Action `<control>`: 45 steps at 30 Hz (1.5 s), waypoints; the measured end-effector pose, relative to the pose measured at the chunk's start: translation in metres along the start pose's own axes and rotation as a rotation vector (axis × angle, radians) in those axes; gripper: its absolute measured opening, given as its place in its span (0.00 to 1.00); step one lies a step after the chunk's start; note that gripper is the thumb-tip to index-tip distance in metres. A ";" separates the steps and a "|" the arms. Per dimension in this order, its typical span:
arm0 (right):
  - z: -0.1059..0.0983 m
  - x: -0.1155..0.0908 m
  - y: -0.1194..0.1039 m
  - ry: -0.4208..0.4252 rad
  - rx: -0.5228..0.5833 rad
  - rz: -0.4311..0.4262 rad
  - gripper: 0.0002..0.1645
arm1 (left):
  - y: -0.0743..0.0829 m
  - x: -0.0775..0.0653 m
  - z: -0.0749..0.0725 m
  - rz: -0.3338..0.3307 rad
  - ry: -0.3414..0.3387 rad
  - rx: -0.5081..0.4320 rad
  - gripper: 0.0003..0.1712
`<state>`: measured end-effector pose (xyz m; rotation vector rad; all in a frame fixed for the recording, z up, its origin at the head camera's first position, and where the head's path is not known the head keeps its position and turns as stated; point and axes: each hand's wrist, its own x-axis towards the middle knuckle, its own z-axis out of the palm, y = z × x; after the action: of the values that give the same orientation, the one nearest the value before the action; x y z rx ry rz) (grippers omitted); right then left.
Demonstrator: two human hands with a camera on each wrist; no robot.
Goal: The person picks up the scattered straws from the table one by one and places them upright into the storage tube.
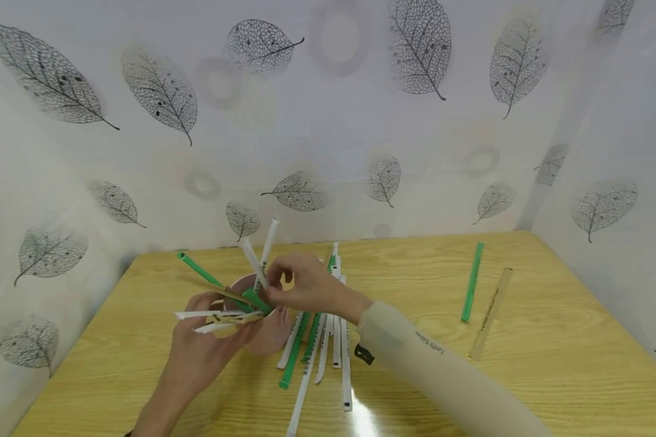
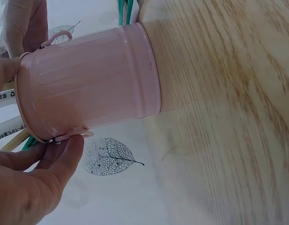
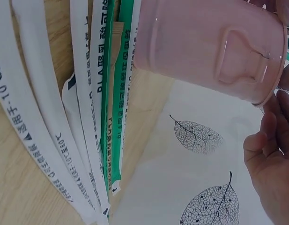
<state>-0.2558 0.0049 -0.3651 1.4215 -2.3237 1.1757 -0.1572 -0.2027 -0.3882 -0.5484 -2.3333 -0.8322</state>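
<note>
A pink metal bucket (image 2: 88,79) with small side handles stands on the table, holding several paper-wrapped straws in green, white and brown. My left hand (image 1: 199,349) grips it by the rim, thumb on the near side and fingers near a side handle (image 2: 71,135). At the bucket's mouth, my right hand (image 1: 308,285) has curled fingers, apparently pinching the lower part of a white wrapped straw (image 1: 253,261); the bucket's rim partly hides those fingertips. More wrapped straws (image 3: 46,89) lie in a loose pile beside the bucket, under my right forearm.
Off to the right, a green wrapped straw (image 1: 472,282) and a brown one (image 1: 491,314) lie apart on the wooden table (image 1: 415,267). A leaf-patterned covering (image 1: 339,133) rises behind the table and along both sides.
</note>
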 end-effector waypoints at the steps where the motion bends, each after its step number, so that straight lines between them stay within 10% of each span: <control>1: -0.001 -0.001 0.000 0.005 0.005 -0.012 0.04 | 0.000 0.000 0.000 0.018 0.010 0.008 0.26; 7: -0.015 -0.007 0.003 0.146 0.025 0.037 0.06 | 0.000 0.000 0.001 0.049 0.053 0.009 0.25; 12: -0.027 -0.013 0.015 0.231 -0.025 0.308 0.05 | 0.001 -0.001 0.000 -0.008 0.059 0.008 0.29; 17: -0.029 -0.027 0.028 -0.054 -0.135 0.687 0.09 | 0.001 -0.003 0.002 -0.012 0.067 0.008 0.32; 22: -0.024 -0.044 0.038 -0.298 -0.142 0.868 0.19 | -0.001 -0.002 0.002 -0.014 0.045 0.020 0.30; 29: -0.028 -0.046 0.042 -0.291 -0.159 0.934 0.13 | 0.001 0.000 0.003 0.052 0.097 0.011 0.29; 45: -0.030 -0.052 0.050 -0.275 -0.186 0.984 0.08 | 0.002 -0.002 0.001 -0.055 0.032 0.027 0.30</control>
<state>-0.2761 0.0723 -0.3981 0.3246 -3.3522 0.8889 -0.1547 -0.2009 -0.3887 -0.4584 -2.3359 -0.8280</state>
